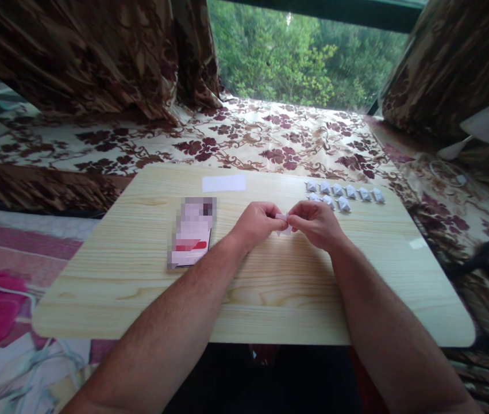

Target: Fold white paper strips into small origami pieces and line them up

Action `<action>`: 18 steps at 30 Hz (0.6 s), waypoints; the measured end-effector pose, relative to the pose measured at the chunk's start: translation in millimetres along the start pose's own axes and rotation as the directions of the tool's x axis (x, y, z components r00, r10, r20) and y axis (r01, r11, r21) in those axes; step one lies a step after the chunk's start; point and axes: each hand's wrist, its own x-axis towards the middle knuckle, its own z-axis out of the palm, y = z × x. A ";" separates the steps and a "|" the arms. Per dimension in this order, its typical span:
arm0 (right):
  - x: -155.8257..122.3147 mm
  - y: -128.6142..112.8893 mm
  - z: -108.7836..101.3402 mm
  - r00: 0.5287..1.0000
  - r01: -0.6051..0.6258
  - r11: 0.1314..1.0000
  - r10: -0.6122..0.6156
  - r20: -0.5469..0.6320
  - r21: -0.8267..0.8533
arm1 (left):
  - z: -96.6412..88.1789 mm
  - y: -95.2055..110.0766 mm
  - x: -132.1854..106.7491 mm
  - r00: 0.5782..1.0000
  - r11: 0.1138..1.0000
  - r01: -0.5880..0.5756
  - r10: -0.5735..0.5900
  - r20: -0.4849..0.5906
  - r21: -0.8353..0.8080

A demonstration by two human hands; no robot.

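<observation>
The fingers [296, 221] of both hands pinch one small piece of pale paper [285, 230] between them, thumbs turned toward each other. The left hand [258, 223] grips it from its nine o'clock side and the right hand [316, 221] from its three o'clock side; the fingertips nearly meet, and much of the paper is hidden behind them, so its exact folds cannot be told. It is held over the middle of the wood-grain counter [276, 296].

Taking that paper as the centre of the dial, small folded white shapes [344, 204] sit at two o'clock, just beyond the right hand, in two rows: six in the far row, three in the near one. A flat white strip [224, 183] lies at ten o'clock, near the far edge of the counter. At nine o'clock a phone [201, 227] rests face up beside the left forearm, its screen blurred out. A small whitish patch [417, 244] shows at three o'clock by the counter's edge. At twelve, past floral cloth [270, 135], a window [304, 54] opens onto green foliage.
</observation>
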 end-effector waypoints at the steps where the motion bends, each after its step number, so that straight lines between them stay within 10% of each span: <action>1: -0.2 0.1 0.6 1.000 0.002 1.000 -0.002 -0.003 -0.007 | 0.5 0.1 0.1 1.000 1.000 0.012 -0.012 -0.010 -0.012; 18: -1.6 -1.3 5.4 0.995 0.047 0.992 -0.056 -0.077 -0.116 | 3.8 0.9 -0.5 0.998 0.999 0.034 -0.036 -0.057 -0.036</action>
